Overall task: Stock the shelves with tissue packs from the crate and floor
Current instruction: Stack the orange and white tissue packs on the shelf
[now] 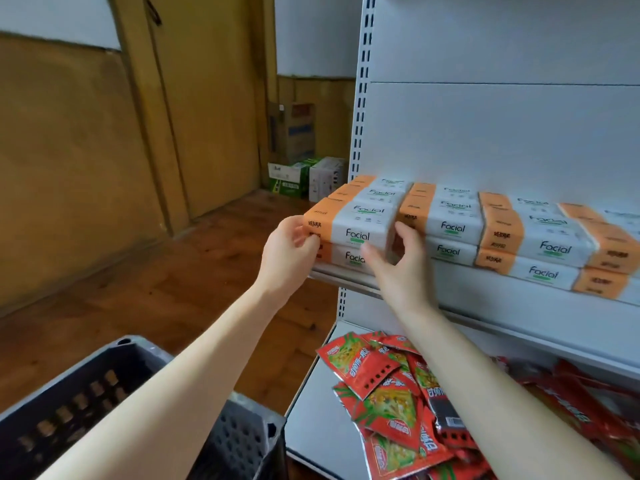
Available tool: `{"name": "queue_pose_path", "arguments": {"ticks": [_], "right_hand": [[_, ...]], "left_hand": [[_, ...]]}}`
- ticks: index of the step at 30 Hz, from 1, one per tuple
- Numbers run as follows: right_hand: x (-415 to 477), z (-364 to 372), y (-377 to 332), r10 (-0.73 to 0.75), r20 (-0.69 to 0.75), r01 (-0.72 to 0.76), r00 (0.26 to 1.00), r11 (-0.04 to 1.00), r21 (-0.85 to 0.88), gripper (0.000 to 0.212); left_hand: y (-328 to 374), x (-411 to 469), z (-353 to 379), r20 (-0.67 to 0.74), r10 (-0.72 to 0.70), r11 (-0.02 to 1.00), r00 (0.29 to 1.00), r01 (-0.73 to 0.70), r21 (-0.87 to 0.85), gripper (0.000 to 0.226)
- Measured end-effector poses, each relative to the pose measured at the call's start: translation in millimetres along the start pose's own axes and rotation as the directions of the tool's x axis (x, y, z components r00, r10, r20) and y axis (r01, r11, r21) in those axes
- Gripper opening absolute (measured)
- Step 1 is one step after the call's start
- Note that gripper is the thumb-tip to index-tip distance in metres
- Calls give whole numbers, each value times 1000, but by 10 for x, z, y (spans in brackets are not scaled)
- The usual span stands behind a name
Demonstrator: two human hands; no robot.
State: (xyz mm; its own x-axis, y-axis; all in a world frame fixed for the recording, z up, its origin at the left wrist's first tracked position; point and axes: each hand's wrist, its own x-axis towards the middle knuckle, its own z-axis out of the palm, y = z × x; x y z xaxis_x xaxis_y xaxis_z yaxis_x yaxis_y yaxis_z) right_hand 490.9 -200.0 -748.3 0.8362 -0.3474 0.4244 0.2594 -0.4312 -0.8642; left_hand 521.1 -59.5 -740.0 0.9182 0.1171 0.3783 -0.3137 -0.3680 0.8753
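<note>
Orange-and-white "Facial" tissue packs [453,216] lie two layers high along the white shelf [346,277]. At the shelf's left end sits the leftmost stack [356,220]. My left hand [289,249] grips its orange left end, thumb on top. My right hand [398,261] holds the stack's right side, fingers curled in the gap beside the neighbouring stack. The dark grey slotted crate [242,441] stands at the bottom left; my left arm hides much of its inside.
Red snack packets [388,393] are piled on the lower shelf under my right arm. Cardboard boxes [294,133] and green-and-white cartons [298,176] stand in the far corner on the wooden floor [156,289]. Yellow wall panels run along the left.
</note>
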Motion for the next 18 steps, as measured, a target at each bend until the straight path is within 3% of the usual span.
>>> {"name": "queue_pose_path", "arguments": {"ticks": [4, 8, 13, 18], "right_hand": [[-40, 27, 59, -31, 28, 32, 999, 997, -68, 59], [3, 40, 63, -43, 18, 45, 999, 994, -99, 50], [-14, 44, 70, -60, 25, 63, 998, 988, -144, 43], [-14, 37, 77, -55, 12, 56, 998, 986, -158, 41]], "left_hand": [[-106, 14, 17, 39, 83, 994, 996, -86, 75, 25], [-135, 28, 20, -12, 128, 982, 992, -125, 140, 21], [-129, 2, 13, -2, 124, 991, 992, -124, 60, 19], [-149, 59, 38, 4, 117, 984, 993, -117, 133, 19]]}}
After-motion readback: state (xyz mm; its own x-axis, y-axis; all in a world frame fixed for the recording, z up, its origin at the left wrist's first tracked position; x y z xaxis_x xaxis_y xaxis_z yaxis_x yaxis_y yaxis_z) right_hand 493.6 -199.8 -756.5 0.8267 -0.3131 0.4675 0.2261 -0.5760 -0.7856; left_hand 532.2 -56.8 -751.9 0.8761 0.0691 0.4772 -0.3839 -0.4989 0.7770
